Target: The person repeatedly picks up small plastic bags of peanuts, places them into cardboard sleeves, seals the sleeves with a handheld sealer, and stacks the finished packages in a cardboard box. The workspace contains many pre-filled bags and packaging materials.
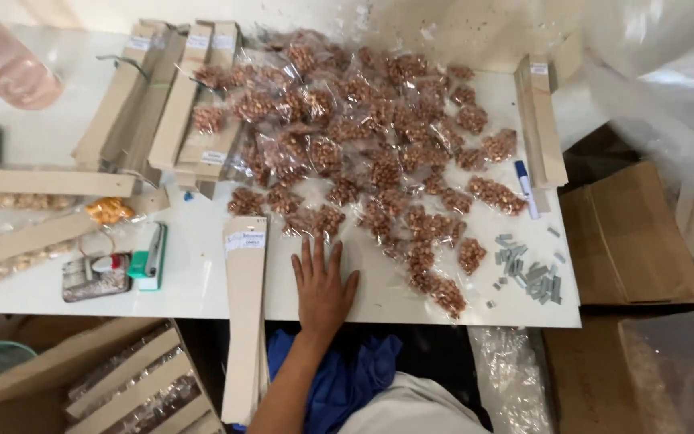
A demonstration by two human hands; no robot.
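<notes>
Resting flat, fingers spread wide and holding nothing, the left hand (324,285) lies at lower centre; the right hand is unseen. Just above, small peanut packets (315,221) look light, crinkly, slippery; likely best pinched at a sealed edge

1. Just beyond the fingertips of the hand (323,281): small bags (363,137) of clear, glossy, crinkled plastic.
2. Under the palm: smooth, matt white table (202,281).
3. Beside the thumb-side fingers: a matt pale cardboard strip (245,321).
4. Well off the other side: dull grey metal staples (532,277).
</notes>
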